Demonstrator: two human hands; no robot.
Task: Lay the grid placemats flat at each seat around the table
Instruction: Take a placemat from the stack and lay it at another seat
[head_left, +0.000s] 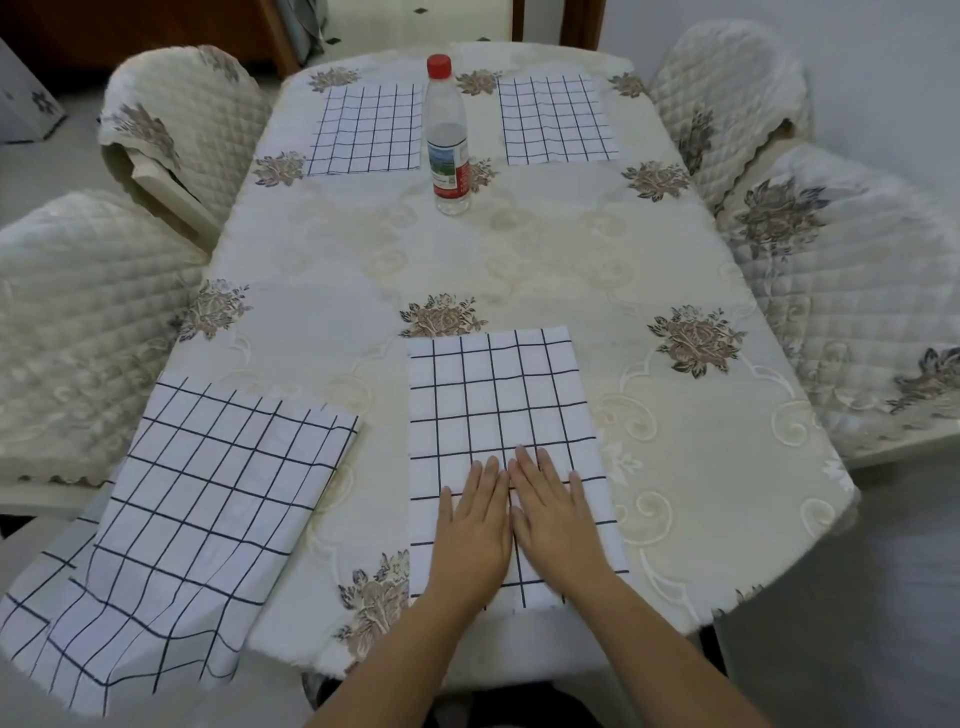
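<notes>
Cream floral cloth covers the oval bench (519, 249), with quilted chairs drawn up on both long sides. Nearest the camera, at about 6 o'clock on the bench, lies a white placemat (498, 405) crossed by a thin dark grid, set lengthwise with its near edge at the bench rim and lying flat with only faint folds. Both hands press on its near half, side by side and touching at the index fingers: the left hand (475, 525) and the right hand (553, 512) are released, palms down, fingers straight and spread flat, grasping nothing.

At 8 o'clock sits a stack of placemats (208, 509), turned at an angle and slumping over the bench rim, its lower layers wrinkled and hanging past the edge. Two more mats lie flat at the far end: the far-left placemat (366, 130) at 11 o'clock and the far-right placemat (556, 119) at 1 o'clock. Between them stands a clear plastic bottle (448, 140) with a red cap, upright, just beside the far-left mat's right edge. Covered chairs (176, 130) flank the bench at 3, 9 and 10 o'clock.
</notes>
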